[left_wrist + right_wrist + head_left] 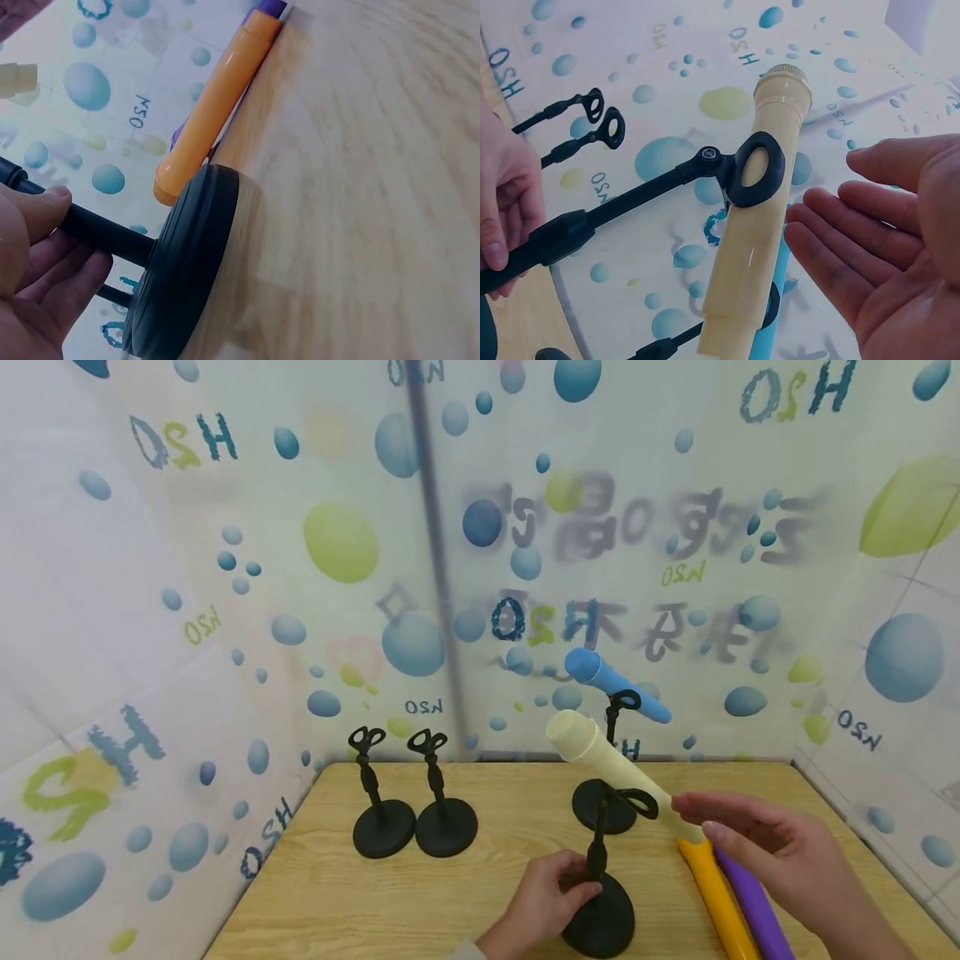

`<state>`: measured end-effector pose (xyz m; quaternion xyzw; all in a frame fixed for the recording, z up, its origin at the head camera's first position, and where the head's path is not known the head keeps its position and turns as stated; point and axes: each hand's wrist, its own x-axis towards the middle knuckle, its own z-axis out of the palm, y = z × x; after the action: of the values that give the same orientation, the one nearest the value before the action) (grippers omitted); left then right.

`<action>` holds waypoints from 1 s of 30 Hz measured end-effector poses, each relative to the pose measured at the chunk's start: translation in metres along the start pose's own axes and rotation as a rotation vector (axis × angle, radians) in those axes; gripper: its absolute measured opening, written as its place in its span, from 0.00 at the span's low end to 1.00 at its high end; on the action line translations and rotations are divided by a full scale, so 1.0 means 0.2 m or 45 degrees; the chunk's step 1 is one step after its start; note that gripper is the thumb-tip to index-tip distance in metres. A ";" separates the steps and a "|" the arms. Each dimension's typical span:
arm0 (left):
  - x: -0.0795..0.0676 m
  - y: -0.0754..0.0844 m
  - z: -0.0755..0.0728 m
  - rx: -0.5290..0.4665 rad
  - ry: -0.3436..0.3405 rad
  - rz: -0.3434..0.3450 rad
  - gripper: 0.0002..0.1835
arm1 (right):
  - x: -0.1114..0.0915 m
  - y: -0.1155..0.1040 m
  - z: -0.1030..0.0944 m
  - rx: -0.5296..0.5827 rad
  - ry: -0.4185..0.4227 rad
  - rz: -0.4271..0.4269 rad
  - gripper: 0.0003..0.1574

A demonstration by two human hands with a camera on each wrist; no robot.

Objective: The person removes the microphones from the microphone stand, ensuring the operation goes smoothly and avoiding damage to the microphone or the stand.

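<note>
A cream microphone (611,762) sits tilted in the clip of a black desk stand (602,917), its mesh head up and to the left. My left hand (542,893) grips this stand's pole just above the round base; in the left wrist view, thumb and fingers are around the pole (112,236). Beside the lower end of the microphone is my right hand (795,856), fingers extended and thumb apart. The right wrist view shows its palm (907,292) facing the microphone body (742,262), with nothing held.
Behind, a blue microphone (618,683) rests in another stand (592,806). Two black stands with bare clips (378,827) (447,827) are at the left. An orange microphone (716,897) and a purple one (753,902) lie on the wooden table (337,902) at right. A patterned curtain (225,677) surrounds the table.
</note>
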<state>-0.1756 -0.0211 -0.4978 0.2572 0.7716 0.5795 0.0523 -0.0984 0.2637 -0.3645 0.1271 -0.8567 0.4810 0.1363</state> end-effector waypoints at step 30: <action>-0.11 0.05 0.00 -0.159 -0.033 -0.160 0.08 | 0.25 -0.26 0.11 0.085 -0.116 -0.420 0.24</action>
<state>-0.1528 -0.0286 -0.4937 0.2120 0.7477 0.6188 0.1144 -0.1287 0.2144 -0.3174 0.2920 -0.8131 0.4740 0.1703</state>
